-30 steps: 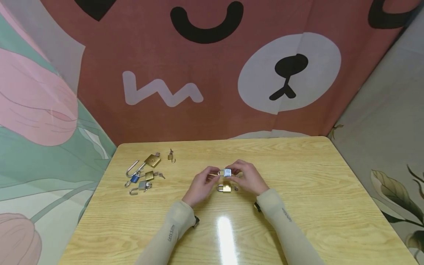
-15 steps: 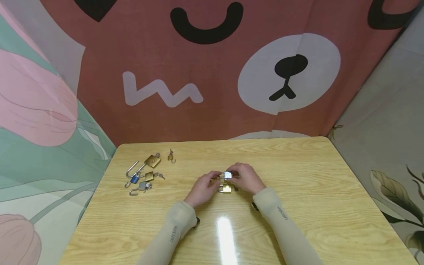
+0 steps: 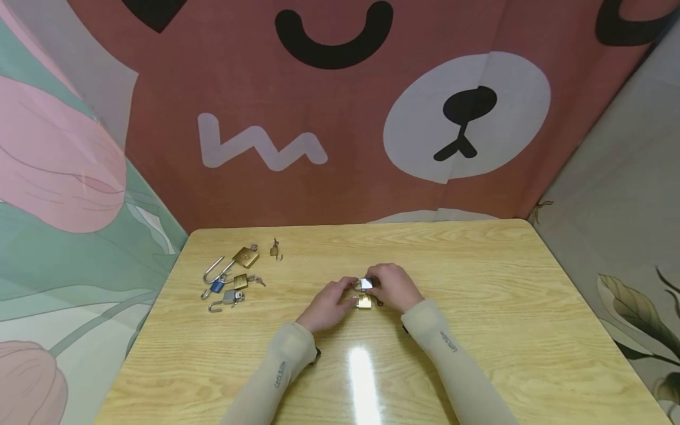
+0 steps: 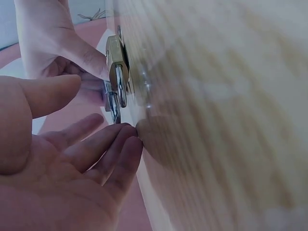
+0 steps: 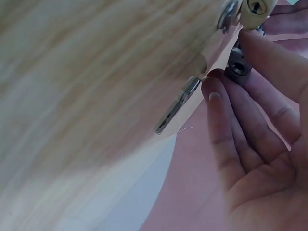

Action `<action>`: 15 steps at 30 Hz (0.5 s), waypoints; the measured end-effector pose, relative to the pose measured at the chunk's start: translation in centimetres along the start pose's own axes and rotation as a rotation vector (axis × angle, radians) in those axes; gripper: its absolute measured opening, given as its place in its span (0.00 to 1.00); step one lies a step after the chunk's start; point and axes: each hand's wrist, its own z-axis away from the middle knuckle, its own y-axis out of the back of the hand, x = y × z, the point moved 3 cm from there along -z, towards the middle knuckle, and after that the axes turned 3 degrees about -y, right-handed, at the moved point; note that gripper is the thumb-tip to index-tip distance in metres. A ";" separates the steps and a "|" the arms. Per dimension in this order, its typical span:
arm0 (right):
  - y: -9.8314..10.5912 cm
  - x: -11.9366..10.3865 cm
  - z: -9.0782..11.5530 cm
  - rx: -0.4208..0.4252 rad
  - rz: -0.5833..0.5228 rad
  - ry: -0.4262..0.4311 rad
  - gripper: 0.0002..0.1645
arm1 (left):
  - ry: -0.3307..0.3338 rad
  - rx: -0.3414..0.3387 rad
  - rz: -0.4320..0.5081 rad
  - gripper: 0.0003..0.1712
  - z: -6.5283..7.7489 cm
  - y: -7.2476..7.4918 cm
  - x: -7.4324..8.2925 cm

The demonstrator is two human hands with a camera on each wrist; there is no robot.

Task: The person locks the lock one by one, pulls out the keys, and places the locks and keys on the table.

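A silver padlock (image 3: 366, 284) is pinched by my right hand (image 3: 395, 287) at mid-table, its shackle pointing left. Just in front of it a brass padlock (image 3: 364, 303) lies on the table, shackle also to the left. The right wrist view shows the silver padlock's keyhole end (image 5: 238, 68) between thumb and fingers, with a key (image 5: 179, 107) by the fingertips. My left hand (image 3: 328, 307) is spread beside the two shackles. In the left wrist view its loosely bent fingers (image 4: 122, 159) have their tips at the tabletop; whether they touch the silver shackle (image 4: 114, 107) I cannot tell.
At the table's left lie several padlocks with raised shackles: a large brass one (image 3: 246, 257), a blue one (image 3: 216, 286), a smaller brass one (image 3: 241, 281), a grey one (image 3: 229, 297) and a tiny one (image 3: 274, 250). A printed cloth (image 3: 340, 195) hangs behind the table (image 3: 478, 354).
The silver padlock has come down toward the table, behind the brass one. My left fingers have left its shackle and shifted slightly nearer the brass padlock; my right hand stays with the silver one.
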 end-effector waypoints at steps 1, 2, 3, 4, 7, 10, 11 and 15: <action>0.0 0.0 0.0 0.004 0.006 0.001 0.10 | -0.001 0.000 -0.011 0.27 0.0 0.0 -0.1; 0.0 0.0 0.0 0.007 0.010 0.006 0.10 | -0.002 -0.001 -0.023 0.27 -0.1 -0.1 -0.1; -0.1 0.0 -0.1 0.010 0.017 0.011 0.10 | -0.003 -0.001 -0.034 0.28 -0.1 -0.1 -0.2; -0.1 0.0 -0.1 0.012 0.024 0.015 0.10 | -0.003 -0.004 -0.047 0.28 -0.1 -0.2 -0.2; -0.2 0.0 -0.1 0.013 0.038 0.018 0.11 | -0.007 -0.015 -0.080 0.27 -0.1 -0.3 -0.4; -0.3 0.0 -0.1 0.013 0.050 0.012 0.11 | -0.005 -0.030 -0.099 0.28 -0.1 -0.3 -0.4; -0.4 0.0 -0.1 0.013 0.050 0.009 0.11 | -0.005 -0.032 -0.100 0.28 -0.1 -0.3 -0.4; -0.4 0.1 -0.1 0.012 0.054 0.003 0.12 | -0.001 -0.032 -0.094 0.29 0.0 -0.2 -0.2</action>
